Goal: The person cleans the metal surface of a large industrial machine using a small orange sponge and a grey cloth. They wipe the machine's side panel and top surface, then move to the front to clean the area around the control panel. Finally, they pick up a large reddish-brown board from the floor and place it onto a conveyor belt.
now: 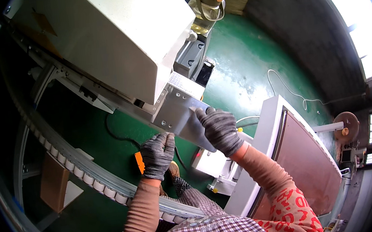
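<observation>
A flat, shiny metal plate (187, 120) juts out from the end of a large white machine housing (136, 35), fixed by several screws. My left hand (158, 156), in a grey striped knit glove, is closed with its fingertips pinched together at the plate's near edge. What they pinch, if anything, is too small to tell. My right hand (220, 130), gloved the same way, curls closed over the plate's right side. A small pale spot shows at its fingertips; I cannot make out what it is.
A curved roller conveyor rail (111, 185) sweeps past on my left. To the right stands a white-framed machine with a brownish panel (304, 158). A clear jug with a handle (207, 9) sits beyond the housing. Cables (289, 88) lie on the green floor.
</observation>
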Demonstrator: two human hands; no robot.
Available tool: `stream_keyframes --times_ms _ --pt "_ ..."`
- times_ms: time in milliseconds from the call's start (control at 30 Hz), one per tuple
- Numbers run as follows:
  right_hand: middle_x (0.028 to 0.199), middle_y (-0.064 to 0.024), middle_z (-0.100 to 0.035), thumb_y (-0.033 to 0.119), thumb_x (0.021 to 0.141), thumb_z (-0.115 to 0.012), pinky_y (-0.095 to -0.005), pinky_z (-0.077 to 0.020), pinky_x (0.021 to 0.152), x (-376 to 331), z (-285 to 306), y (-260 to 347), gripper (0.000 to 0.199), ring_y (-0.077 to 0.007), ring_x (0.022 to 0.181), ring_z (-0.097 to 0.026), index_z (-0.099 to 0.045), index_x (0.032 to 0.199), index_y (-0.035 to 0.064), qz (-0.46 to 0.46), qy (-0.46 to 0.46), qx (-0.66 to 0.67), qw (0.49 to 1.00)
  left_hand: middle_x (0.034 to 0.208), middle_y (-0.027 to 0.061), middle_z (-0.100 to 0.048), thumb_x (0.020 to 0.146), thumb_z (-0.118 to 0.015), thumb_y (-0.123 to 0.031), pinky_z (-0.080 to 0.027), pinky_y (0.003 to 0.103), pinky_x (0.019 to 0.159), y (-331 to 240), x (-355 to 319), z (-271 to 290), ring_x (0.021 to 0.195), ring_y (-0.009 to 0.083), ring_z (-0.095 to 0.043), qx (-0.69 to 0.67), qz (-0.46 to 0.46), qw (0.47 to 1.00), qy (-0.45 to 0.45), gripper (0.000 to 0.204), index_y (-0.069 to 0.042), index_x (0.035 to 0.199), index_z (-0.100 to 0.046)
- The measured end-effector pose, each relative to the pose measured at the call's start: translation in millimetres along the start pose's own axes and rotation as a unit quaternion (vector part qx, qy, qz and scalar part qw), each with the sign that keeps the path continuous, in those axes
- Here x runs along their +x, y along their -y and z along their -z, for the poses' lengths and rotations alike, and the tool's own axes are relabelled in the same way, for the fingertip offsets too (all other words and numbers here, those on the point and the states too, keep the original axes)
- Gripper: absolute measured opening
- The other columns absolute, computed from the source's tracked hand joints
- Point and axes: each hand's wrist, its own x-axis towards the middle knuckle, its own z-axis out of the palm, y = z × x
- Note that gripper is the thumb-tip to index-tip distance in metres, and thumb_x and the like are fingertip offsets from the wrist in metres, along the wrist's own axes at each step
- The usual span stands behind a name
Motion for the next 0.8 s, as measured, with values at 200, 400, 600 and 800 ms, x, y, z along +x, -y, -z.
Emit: stream_keyframes --times_ms 200,400,600,800 --pt "0.078 -0.0088 -0.056 0.008 0.082 -0.053 -0.0431 -0.0431 0.054 10 5 -4 0.034 -0.0278 0.066 -0.059 -0.063 0.114 0.0164 -0.030 0.047 0.013 0.998 0.078 0.0167 -0.068 0.090 -0.065 -0.017 -0.053 0.042 0.065 1 0 0 0.070 0.0356 -0.065 0.012 -0.011 1.000 -0.005 0.015 -0.003 0.084 -0.070" --pt "0.078 -0.0084 -0.056 0.009 0.084 -0.051 -0.0434 -0.0413 0.053 16 0 -4 0.032 -0.0273 0.065 -0.058 -0.062 0.113 0.0154 -0.027 0.037 -0.024 0.999 0.081 0.0180 -0.068 0.090 -0.065 -0.014 -0.054 0.040 0.068 -1 2 3 0.073 0.0355 -0.066 0.017 0.002 1.000 0.012 0.015 -0.001 0.086 -0.070" --pt "0.078 -0.0082 -0.057 0.008 0.083 -0.051 -0.0423 -0.0418 0.052 12 2 -6 0.034 -0.0273 0.064 -0.057 -0.061 0.115 0.0160 -0.031 0.024 0.002 0.999 0.081 0.0168 -0.069 0.089 -0.066 -0.017 -0.054 0.041 0.068 4 1 -1 0.072 0.0355 -0.067 0.016 -0.006 1.000 0.001 0.015 -0.003 0.086 -0.070" --pt "0.076 -0.0076 -0.059 0.013 0.089 -0.054 -0.0399 -0.0455 0.049 -5 3 4 0.025 -0.0235 0.063 -0.060 -0.061 0.112 0.0083 0.033 0.006 -0.018 0.999 0.080 0.0180 -0.068 0.091 -0.064 -0.013 -0.054 0.040 0.067 -3 1 3 0.073 0.0362 -0.066 0.014 -0.015 1.000 0.007 0.015 0.000 0.086 -0.069"
